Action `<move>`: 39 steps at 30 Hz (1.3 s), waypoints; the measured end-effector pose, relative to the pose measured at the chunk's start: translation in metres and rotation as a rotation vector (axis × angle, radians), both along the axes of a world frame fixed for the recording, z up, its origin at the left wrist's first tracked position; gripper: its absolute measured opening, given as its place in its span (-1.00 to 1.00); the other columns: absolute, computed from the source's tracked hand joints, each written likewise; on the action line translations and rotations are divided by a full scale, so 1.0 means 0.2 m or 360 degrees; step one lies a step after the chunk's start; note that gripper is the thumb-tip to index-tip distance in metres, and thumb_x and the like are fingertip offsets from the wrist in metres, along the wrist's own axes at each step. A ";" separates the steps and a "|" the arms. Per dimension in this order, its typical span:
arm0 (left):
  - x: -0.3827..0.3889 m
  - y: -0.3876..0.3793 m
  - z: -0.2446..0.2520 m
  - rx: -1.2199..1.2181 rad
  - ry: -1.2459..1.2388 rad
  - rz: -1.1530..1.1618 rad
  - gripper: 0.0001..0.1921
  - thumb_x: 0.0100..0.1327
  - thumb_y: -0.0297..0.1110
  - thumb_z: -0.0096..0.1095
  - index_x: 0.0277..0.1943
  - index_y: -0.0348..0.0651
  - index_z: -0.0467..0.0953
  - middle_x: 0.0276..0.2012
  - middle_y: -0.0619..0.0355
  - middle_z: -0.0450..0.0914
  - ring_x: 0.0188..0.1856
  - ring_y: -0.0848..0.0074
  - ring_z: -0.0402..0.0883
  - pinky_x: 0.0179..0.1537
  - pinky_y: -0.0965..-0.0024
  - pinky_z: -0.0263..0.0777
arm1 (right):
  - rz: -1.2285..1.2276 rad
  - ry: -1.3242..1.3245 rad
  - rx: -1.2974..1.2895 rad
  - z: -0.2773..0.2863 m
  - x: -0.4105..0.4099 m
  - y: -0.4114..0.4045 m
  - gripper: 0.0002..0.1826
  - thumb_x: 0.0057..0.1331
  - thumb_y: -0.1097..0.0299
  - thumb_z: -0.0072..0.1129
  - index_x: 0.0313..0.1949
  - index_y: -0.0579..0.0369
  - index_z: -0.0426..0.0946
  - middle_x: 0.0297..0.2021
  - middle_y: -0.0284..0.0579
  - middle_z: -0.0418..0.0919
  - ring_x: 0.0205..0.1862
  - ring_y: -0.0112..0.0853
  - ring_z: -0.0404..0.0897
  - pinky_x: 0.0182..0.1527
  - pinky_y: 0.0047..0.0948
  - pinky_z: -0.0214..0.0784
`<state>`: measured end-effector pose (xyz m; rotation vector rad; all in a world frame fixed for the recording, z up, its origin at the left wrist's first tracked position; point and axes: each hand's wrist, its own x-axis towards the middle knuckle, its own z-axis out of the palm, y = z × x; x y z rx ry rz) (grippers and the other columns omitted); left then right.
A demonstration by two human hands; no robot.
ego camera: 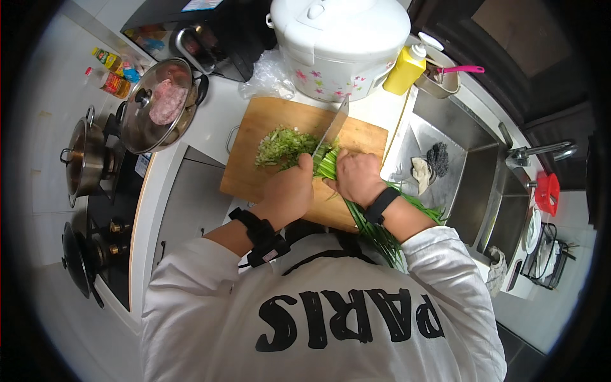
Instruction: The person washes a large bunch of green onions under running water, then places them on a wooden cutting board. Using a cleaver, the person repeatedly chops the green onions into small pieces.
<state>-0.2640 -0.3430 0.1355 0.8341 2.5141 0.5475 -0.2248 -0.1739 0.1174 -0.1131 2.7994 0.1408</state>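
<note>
My left hand (289,191) is closed around the handle of a kitchen knife (333,125), and the handle is hidden in the fist. Its broad blade points away from me, down among the greens. Just to the right, my right hand (359,175) presses on a bunch of long green stalks, likely garlic chives or scallions (326,164). Their dark leaves (382,238) trail past my right wrist and over the board's near edge. Chopped greens (285,147) lie heaped left of the blade on the wooden cutting board (365,138).
Behind the board stand a white rice cooker (341,57), a plastic bag (269,76) and a yellow bottle (405,69). To the right is a steel sink (458,176) with a faucet (539,153). A lidded pan (160,107) and a steel pot (86,164) are on the left.
</note>
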 end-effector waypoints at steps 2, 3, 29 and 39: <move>-0.02 0.03 0.02 -0.0034 0.0053 -0.0028 -0.75 0.19 -0.52 0.00 -0.08 -0.34 0.21 -0.45 -0.20 0.60 -0.33 -0.08 0.63 -0.29 -0.08 0.46 | -0.0053 -0.0060 0.0005 0.03 -0.01 0.01 -0.33 0.26 -0.24 0.08 -0.09 0.26 0.44 -0.37 -0.25 0.68 -0.28 -0.41 0.68 -0.32 -0.38 0.42; -0.03 0.03 0.03 -0.0029 0.0081 -0.0064 -0.75 0.19 -0.52 0.00 -0.08 -0.33 0.22 -0.45 -0.20 0.60 -0.33 -0.07 0.63 -0.29 -0.07 0.47 | -0.0079 -0.0092 0.0001 0.04 -0.01 0.00 -0.32 0.26 -0.24 0.07 -0.08 0.26 0.44 -0.35 -0.24 0.68 -0.27 -0.41 0.68 -0.30 -0.38 0.42; 0.09 -0.13 0.18 -0.0020 0.0126 -0.0199 -0.78 0.16 -0.56 -0.01 -0.14 -0.33 0.21 -0.46 -0.22 0.58 -0.39 -0.10 0.61 -0.37 -0.07 0.44 | -0.0121 -0.0163 0.0062 0.02 -0.03 -0.01 -0.30 0.26 -0.28 0.06 -0.04 0.21 0.45 -0.32 -0.31 0.69 -0.23 -0.44 0.68 -0.29 -0.35 0.41; 0.00 -0.01 0.14 -0.0035 -0.0061 -0.0148 -0.75 0.18 -0.53 0.01 -0.10 -0.31 0.20 -0.45 -0.22 0.58 -0.32 -0.11 0.62 -0.28 -0.08 0.46 | -0.0007 -0.0043 0.0051 -0.04 0.00 0.00 -0.24 0.25 -0.27 0.08 0.04 0.28 0.44 -0.37 -0.36 0.69 -0.29 -0.44 0.68 -0.36 -0.35 0.39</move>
